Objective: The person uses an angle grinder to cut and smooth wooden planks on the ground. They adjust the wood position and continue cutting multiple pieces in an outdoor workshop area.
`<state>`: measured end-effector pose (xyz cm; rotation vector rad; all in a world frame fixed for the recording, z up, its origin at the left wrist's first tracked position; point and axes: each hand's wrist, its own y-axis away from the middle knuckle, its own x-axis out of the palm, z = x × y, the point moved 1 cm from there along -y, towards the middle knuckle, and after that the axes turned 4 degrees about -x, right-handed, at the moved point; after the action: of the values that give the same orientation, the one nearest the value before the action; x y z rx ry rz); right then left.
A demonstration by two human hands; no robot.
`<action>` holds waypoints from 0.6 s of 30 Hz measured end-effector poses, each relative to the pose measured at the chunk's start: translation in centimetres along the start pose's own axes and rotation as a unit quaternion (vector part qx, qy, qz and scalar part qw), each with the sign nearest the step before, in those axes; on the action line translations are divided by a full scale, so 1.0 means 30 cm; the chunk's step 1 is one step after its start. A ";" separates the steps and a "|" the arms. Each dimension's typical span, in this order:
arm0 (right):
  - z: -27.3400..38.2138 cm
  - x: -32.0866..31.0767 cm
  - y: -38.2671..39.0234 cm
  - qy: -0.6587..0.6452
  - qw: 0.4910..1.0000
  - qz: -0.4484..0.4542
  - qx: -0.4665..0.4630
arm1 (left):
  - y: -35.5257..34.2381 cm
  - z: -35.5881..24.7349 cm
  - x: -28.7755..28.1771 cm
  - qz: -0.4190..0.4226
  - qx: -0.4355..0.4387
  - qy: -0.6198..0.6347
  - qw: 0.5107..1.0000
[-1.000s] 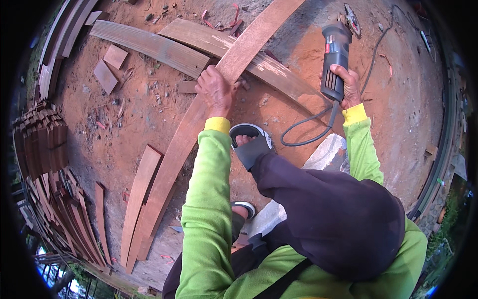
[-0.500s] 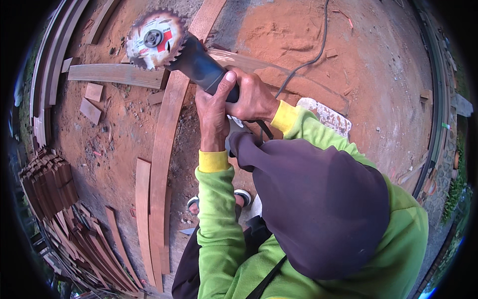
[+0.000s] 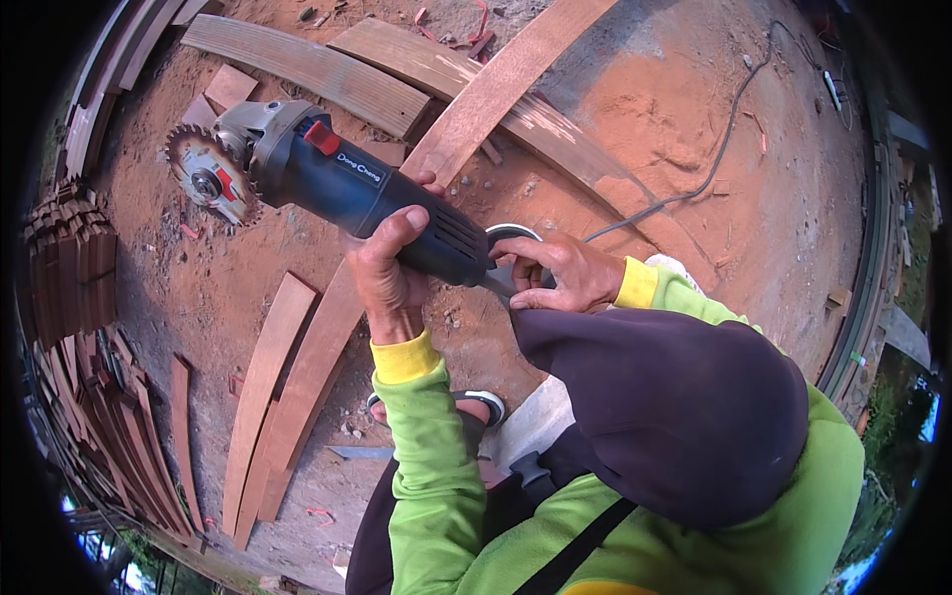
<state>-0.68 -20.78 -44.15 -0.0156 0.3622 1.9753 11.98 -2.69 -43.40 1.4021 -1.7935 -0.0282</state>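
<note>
1. The long reddish-brown flat wooden plank (image 3: 516, 74) runs from the upper right of the frame toward the lower left, passing behind the tool. It lies across a brown, pale-streaked wooden board (image 3: 570, 144) at upper centre, which probably props it off the dirt.

2. The dark blue-and-black cylindrical power tool (image 3: 362, 193) is held up around the centre-left of the frame, its metal head toward the upper left and its tail near the centre. A thin grey cable (image 3: 709, 183) curves away at upper right.

3. The left hand (image 3: 387, 273) is wrapped around the rear half of the tool, thumb along the near side and fingertips showing past the far edge. This grip likely supports the weight while keeping skin away from the teeth.

4. The right hand (image 3: 575, 275) is just beside the tool's tail, fingers bent; whether they pinch anything, I cannot tell. The tool's body lies left of these fingers.

5. The round toothed metal blade (image 3: 203, 180) faces outward at the left, well apart from both hands.

6. The small red switch (image 3: 321, 138) sits beyond the left fingertips, toward the blade.
</note>
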 end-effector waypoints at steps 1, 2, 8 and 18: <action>-0.017 0.001 0.001 0.018 0.999 0.027 0.000 | -0.009 -0.007 -0.015 0.000 0.001 0.014 1.000; -0.031 -0.007 0.000 0.037 0.998 0.058 -0.008 | -0.012 -0.020 -0.021 -0.001 0.009 0.020 1.000; -0.065 -0.051 0.025 0.219 0.962 0.142 -0.078 | 0.034 -0.053 -0.054 -0.014 0.060 0.033 0.998; -0.040 -0.063 0.200 0.245 0.964 0.008 -0.107 | 0.271 -0.106 0.071 -0.040 0.108 0.020 0.993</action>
<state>-5.41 -25.05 -43.50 -0.6509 0.4634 2.0045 7.45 0.06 -36.16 1.6156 -1.7477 0.1553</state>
